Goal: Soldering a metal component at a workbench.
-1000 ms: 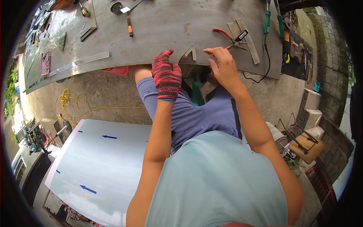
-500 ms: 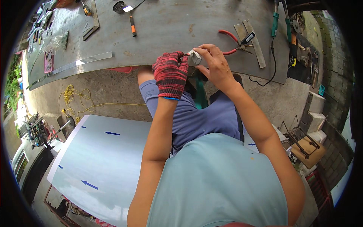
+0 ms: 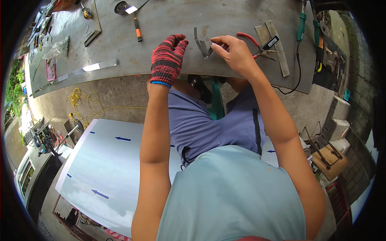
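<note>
1. At the left of the frame, a long shiny strip [image 3: 86,69] lies on the tabletop [image 3: 169,20], its long axis running from the lower left up toward the right, close to the near edge.
2. In the upper left, a tool with an orange-and-black handle [image 3: 138,33] lies almost upright in the frame, the handle's end toward the bottom.
3. Left of the upper centre, the left hand [image 3: 167,60], in a red-and-black knitted glove, is raised near the table's edge; its fingers curl loosely, released, with nothing seen in them.
4. At the upper centre is a bent metal piece [image 3: 199,42]. Its longest arm has its long axis tilted, the free end pointing to the top and slightly left; the bend sits low, and a shorter arm slants up to the right.
5. Just right of it, the bare right hand [image 3: 234,53] reaches in, thumb and fingers grasping that shorter arm.
6. In the upper right, red-handled pliers [image 3: 263,52] point toward the lower right, beside a flat metal bar [image 3: 284,65] that slants the same way, though more steeply.
</note>
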Demonstrator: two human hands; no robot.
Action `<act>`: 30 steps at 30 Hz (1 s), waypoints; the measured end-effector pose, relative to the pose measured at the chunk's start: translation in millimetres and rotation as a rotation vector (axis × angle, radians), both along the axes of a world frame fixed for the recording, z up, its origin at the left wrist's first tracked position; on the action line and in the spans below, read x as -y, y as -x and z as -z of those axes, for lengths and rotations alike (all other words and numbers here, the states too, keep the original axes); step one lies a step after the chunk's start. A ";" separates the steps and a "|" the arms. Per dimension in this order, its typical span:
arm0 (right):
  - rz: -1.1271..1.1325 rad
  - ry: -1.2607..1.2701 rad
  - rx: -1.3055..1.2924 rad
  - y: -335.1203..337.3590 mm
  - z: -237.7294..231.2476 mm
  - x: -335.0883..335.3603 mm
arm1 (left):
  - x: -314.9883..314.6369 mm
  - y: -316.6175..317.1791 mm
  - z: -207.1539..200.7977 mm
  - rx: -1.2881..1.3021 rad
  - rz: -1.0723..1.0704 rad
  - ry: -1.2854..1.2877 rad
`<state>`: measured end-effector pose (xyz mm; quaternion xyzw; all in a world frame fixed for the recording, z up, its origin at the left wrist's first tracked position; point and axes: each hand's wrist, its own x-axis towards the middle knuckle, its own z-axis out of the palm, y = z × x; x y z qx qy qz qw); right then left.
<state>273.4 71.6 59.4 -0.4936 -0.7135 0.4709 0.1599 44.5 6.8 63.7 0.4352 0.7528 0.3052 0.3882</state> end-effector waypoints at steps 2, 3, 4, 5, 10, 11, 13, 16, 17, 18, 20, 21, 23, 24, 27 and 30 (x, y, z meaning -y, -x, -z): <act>-0.008 -0.045 0.024 -3.5 6.0 -1.9 | 6.7 -10.1 -3.1 -0.035 0.021 0.072; -0.015 -0.101 0.048 -4.9 7.7 -3.2 | 11.1 -16.9 -4.4 -0.016 0.016 0.124; -0.021 -0.094 0.041 -4.1 6.5 -2.8 | 17.1 -21.8 -3.4 -0.022 0.010 0.131; -0.026 -0.108 0.004 -4.8 3.7 -1.4 | 24.0 -27.7 2.8 0.028 -0.016 0.083; -0.059 -0.250 -0.078 -13.6 18.1 2.7 | 31.2 -53.4 14.2 -0.135 0.046 0.028; -0.059 -0.256 -0.075 -13.7 18.8 5.8 | 28.6 -53.8 14.3 -0.134 0.046 0.032; -0.059 -0.257 -0.069 -14.0 16.5 11.7 | 24.7 -52.7 15.2 -0.255 0.161 -0.023; -0.091 -0.254 0.018 -13.8 11.7 15.2 | 18.9 -45.9 22.5 -0.322 0.218 -0.095; -0.081 -0.286 0.005 -13.4 12.1 15.7 | 16.2 -44.4 25.0 -0.317 0.221 -0.092; -0.071 -0.319 -0.009 -13.2 13.2 16.2 | 13.4 -42.9 27.6 -0.329 0.240 -0.101; -0.058 -0.307 -0.057 -12.2 17.8 13.8 | 11.8 -40.1 31.4 -0.338 0.259 -0.107; -0.047 -0.299 -0.108 -13.1 19.5 12.7 | 12.5 -38.6 33.8 -0.336 0.265 -0.117; -0.033 -0.328 -0.075 -14.0 14.3 8.0 | 14.3 -38.7 35.1 -0.334 0.267 -0.121; -0.019 -0.361 -0.044 -13.8 9.6 4.0 | 15.1 -39.3 35.5 -0.351 0.259 -0.144; -0.080 -0.543 0.097 -11.8 -1.1 -12.3 | 13.9 -42.8 26.3 -0.369 0.235 -0.153; -0.205 -0.566 0.102 -14.9 15.9 -29.3 | 12.7 -48.7 27.5 -0.361 0.226 -0.149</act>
